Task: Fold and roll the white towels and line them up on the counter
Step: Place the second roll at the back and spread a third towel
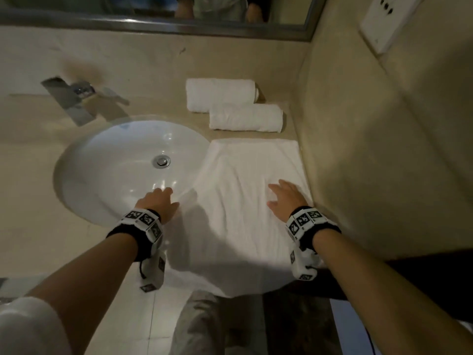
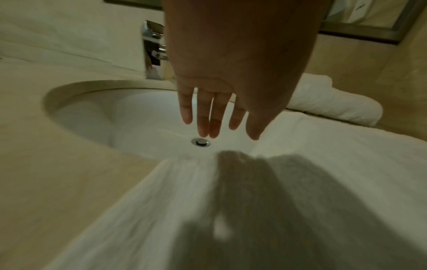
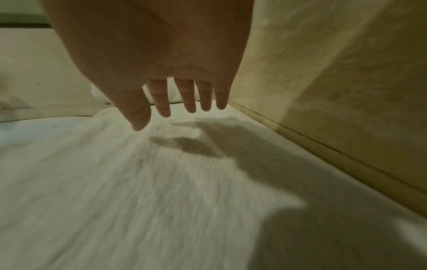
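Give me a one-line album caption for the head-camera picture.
Both hands, left hand and right hand, open over a flat white towel beside the sink; two rolled towels wait behind.

No legible text, seemingly.

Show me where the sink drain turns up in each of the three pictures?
Head: drain left of centre, in the basin, beyond the left hand.
Left wrist: drain at centre, just below the fingertips.
Right wrist: not in it.
Shared landmark: the flat towel.
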